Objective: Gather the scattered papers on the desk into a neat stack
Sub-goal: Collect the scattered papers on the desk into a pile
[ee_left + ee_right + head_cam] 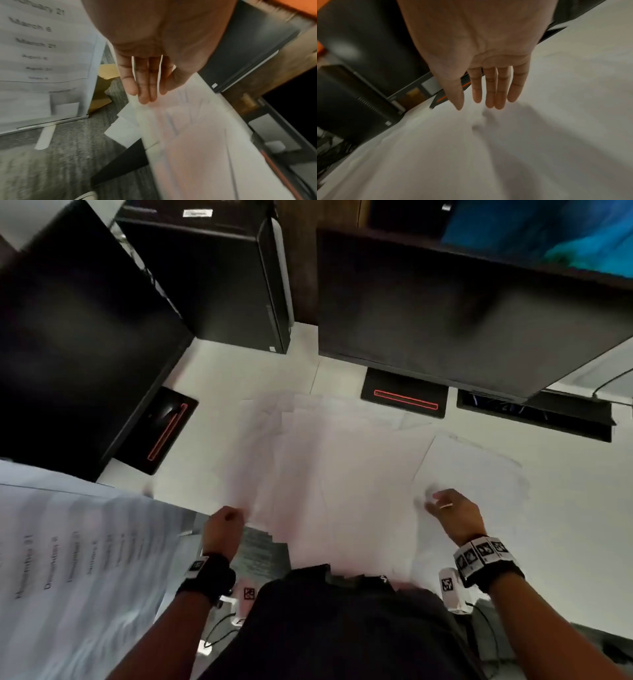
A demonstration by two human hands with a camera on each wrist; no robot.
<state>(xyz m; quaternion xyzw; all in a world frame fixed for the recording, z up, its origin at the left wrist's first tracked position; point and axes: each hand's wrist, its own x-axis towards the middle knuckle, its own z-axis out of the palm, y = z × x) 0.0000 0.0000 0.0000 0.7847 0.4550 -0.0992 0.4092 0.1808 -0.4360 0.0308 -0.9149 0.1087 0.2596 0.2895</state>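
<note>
**deskguy:** how far along? Left hand (224, 523) has straight fingers against the near-left edge of the fanned papers (329, 474), not pinching anything.

**stackfan:** roughly halfway imo. Most sheets overlap right of that hand but edges are ragged, some hanging off the desk (565, 508). Right hand (448, 508) hovers flat and loose over a separate sheet (479, 467) just beyond its fingertips. Squaring up remains.
</note>
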